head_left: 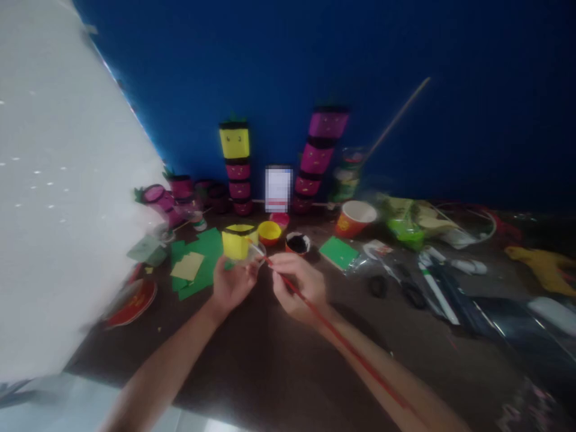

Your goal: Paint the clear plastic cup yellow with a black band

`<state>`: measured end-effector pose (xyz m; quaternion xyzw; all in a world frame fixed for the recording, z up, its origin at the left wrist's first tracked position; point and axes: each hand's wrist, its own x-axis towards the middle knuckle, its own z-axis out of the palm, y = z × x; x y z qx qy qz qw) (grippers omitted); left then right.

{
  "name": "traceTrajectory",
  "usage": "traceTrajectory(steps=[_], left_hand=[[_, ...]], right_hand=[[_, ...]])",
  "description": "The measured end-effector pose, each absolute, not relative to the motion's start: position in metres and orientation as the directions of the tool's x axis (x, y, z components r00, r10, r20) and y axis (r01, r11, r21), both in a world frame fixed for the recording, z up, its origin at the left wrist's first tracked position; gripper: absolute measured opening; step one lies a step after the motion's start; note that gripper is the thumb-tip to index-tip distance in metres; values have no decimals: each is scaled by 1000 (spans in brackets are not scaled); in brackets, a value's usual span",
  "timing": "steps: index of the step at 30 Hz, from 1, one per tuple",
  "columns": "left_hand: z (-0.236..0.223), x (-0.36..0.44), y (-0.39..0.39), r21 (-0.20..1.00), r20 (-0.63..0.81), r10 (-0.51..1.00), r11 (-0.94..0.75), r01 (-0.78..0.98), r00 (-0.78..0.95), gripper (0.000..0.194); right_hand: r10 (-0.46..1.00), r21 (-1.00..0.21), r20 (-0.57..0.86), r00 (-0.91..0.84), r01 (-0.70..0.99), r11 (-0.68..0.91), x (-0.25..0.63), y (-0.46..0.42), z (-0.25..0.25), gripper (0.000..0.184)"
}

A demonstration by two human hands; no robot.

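My left hand (231,283) is closed around a small cup wrapped in yellow paper (237,242), held just above the dark table (252,354). My right hand (297,283) pinches a long thin red brush (333,333); its handle runs back along my right forearm and its tip points at the yellow cup's side. Just beyond my hands stand a small yellow paint pot (269,231) and a pot of black paint (297,243). The picture is blurred by motion.
Stacks of pink and yellow paper cups (236,165) (318,157) stand against the blue wall. Green and yellow paper sheets (198,264) lie at left, a red paper cup (354,217) behind. Markers, scissors and plastic bags clutter the right (432,282). A white board (58,198) fills the left.
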<state>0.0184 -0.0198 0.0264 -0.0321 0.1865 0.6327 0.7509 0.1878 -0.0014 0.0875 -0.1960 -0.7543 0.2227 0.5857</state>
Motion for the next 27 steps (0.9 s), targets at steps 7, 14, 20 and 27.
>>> traceTrajectory(steps=[7, 14, 20, 27], left_hand=[[25, 17, -20, 158, -303, 938, 226, -961, 170, 49], [26, 18, -20, 140, -275, 945, 223, -965, 178, 56], [31, 18, -20, 118, -296, 945, 184, -976, 142, 57], [36, 21, -20, 87, -283, 949, 167, -982, 137, 55]], right_hand=[[555, -567, 797, -238, 22, 823, 188, 0, 86, 25], [572, -588, 777, -261, 22, 809, 187, 0, 86, 21], [573, -609, 750, -330, -7, 793, 189, 1, 84, 18], [574, -587, 780, -249, 28, 809, 190, 0, 85, 20]])
